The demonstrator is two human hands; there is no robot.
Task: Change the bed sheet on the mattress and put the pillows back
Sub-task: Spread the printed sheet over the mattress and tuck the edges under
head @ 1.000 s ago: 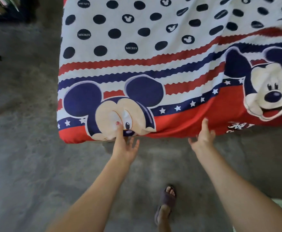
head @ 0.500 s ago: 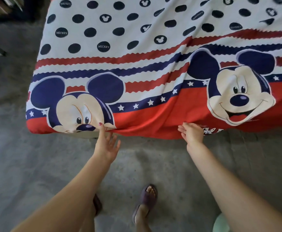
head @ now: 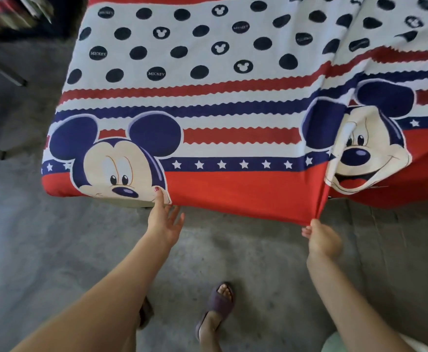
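We look down over the near edge of a mattress (head: 134,203), of which only a pale sliver shows under the cloth. A printed bed sheet (head: 207,102) covers it: white field with dark dots on top, red and navy wavy stripes below, a star band, then a red border hanging over the edge. Two large cartoon mouse faces sit on that border, one left, one right.

Left hand (head: 166,221): fingers straight and spread, one fingertip with red polish pressed against the sheet's lower edge just beside the left mouse face. It grips nothing.

Right hand (head: 320,240): fingers bunched together, pinching the red hem of the sheet. The cloth runs up from the pinch in a taut fold that creases the right mouse face. The pinch point hangs below the mattress edge, out over the floor (head: 55,250).

Floor is grey, rough concrete. We note a foot in a dark purple slipper (head: 219,304) between the two forearms, toes toward the bed; a second slipper (head: 145,313) is mostly hidden behind the left forearm. A dark metal frame (head: 2,72) stands at far left, too blurred to identify. Pale green cloth (head: 334,342) shows at bottom right.
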